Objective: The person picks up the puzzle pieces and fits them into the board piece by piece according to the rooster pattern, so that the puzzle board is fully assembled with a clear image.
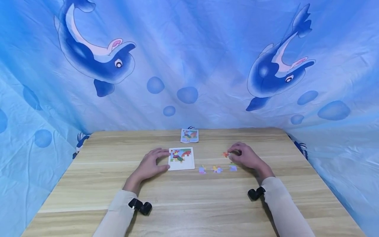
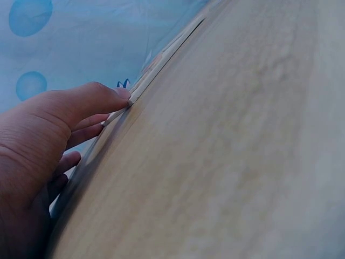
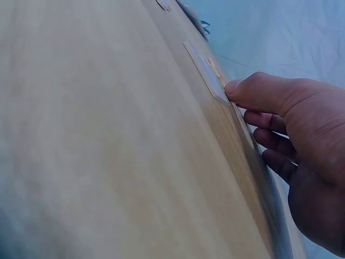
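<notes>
A white puzzle board (image 1: 186,163) with a partly built colourful picture lies at the table's middle. My left hand (image 1: 164,160) holds its left edge between the forefinger and the thumb (image 2: 116,94); the thumb tip presses on the corner of the board (image 2: 156,62). To the right, my right hand (image 1: 232,153) pinches a small orange puzzle piece (image 1: 226,154) that lies on the table. In the right wrist view the thumb (image 3: 253,91) touches the edge of that flat piece (image 3: 207,75), with the other fingers curled below it.
Three loose pale pieces (image 1: 202,170) (image 1: 217,169) (image 1: 233,168) lie in a row in front of the board. A picture card (image 1: 189,135) lies at the far edge of the wooden table (image 1: 189,204). Blue dolphin cloth (image 1: 189,65) hangs behind and at both sides.
</notes>
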